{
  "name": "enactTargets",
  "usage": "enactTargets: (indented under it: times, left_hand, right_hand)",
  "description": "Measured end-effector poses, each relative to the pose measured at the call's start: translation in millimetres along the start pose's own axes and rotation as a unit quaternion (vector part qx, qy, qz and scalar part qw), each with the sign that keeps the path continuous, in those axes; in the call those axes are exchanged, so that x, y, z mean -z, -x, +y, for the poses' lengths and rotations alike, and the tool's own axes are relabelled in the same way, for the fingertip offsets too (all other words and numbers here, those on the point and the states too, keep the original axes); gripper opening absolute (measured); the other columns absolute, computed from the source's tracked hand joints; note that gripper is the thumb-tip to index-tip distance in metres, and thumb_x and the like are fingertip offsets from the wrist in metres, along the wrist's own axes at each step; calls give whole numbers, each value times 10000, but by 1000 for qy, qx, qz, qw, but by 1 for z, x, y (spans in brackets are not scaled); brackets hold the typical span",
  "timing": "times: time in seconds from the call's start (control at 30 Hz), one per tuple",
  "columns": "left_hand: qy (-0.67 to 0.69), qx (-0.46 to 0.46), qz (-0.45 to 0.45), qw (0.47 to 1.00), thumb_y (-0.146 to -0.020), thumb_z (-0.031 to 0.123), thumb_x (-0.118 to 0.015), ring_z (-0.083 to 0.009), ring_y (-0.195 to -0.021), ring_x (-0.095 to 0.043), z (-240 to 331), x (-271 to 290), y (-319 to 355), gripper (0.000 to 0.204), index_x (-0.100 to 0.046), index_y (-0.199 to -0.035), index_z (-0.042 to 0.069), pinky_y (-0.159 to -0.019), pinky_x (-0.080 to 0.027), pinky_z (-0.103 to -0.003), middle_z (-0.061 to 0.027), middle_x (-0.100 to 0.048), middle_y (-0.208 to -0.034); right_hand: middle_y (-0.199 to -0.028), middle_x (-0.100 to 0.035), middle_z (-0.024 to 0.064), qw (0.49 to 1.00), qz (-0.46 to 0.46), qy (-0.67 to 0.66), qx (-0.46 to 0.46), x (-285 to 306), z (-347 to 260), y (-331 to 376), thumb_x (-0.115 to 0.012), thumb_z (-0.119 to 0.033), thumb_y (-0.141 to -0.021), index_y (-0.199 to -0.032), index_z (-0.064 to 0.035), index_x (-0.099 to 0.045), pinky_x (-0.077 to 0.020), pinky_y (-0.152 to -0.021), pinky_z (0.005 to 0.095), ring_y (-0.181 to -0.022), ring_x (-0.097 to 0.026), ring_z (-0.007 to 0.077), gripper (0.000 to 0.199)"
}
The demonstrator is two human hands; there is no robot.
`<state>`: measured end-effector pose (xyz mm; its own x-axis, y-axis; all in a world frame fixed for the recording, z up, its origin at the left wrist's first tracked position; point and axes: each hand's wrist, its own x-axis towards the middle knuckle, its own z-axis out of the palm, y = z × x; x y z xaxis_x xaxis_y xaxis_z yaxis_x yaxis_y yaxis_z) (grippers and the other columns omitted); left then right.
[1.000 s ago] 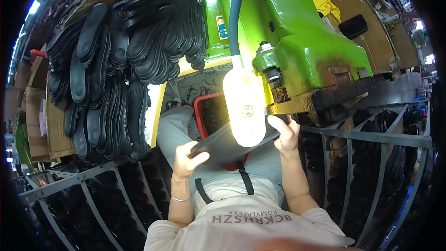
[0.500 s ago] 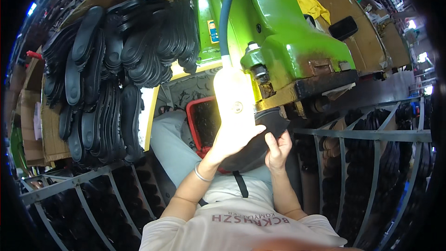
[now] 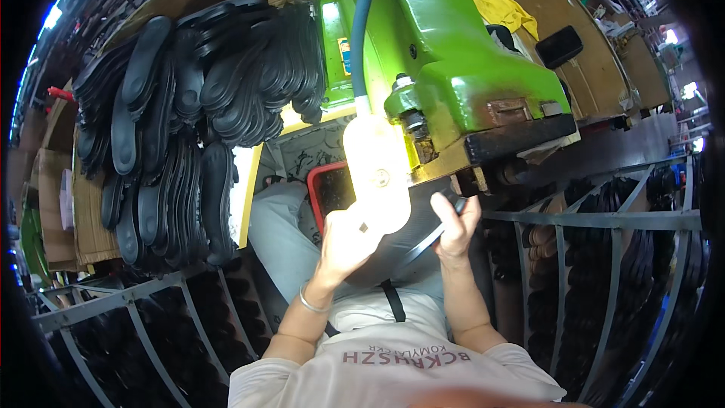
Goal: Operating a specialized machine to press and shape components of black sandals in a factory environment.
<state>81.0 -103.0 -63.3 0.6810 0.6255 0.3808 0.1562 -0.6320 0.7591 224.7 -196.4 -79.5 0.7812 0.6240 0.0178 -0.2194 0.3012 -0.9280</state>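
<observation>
Hands are working under a bright lamp [image 3: 375,174] at a green machine [image 3: 461,68]. We are looking down at our lap, and we are holding a black shoe sole [image 3: 400,245] just below the machine's head. Our left hand [image 3: 349,238] is lying on top of the sole, fingers curled round its left part; glare from the lamp is washing out the fingertips, so we cannot tell how tightly it is gripping. A silver bracelet [image 3: 311,304] is sitting on that wrist. Our right hand [image 3: 455,223] is pinching the sole's right end, thumb on one face and fingers wrapped over the edge. A blue hose [image 3: 361,30] is running down to the lamp. Behind the sole, a red tray [image 3: 321,189] is standing between our knees. To our left, a large pile of black soles [image 3: 181,121] is resting on a wooden counter [image 3: 91,219]. Grey metal racks [image 3: 604,219] holding more soles are flanking us on both sides.
</observation>
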Motion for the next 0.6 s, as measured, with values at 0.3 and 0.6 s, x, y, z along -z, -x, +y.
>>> enactTargets:
  times: [0.3,0.6]
  left_hand:
    - [200,179,55,962,-790,102,-697,-159,-749,-616,14,-6,5,190,-662,-938,-14,-692,-482,-290,-87,-670,-834]
    - [140,50,79,986,-787,33,-655,-206,-597,-627,-10,-38,0,81,-678,-865,29,-559,-497,-295,-108,-657,-743]
  right_hand:
    - [-948,-617,88,993,-75,87,-23,-8,7,8,-604,29,-782,-1071,47,-518,-478,-758,258,-828,-594,143,302]
    - [-1034,-629,107,930,-240,138,-242,65,39,115,-647,-1,-820,-1113,79,-539,-502,-797,291,-898,-608,154,322]
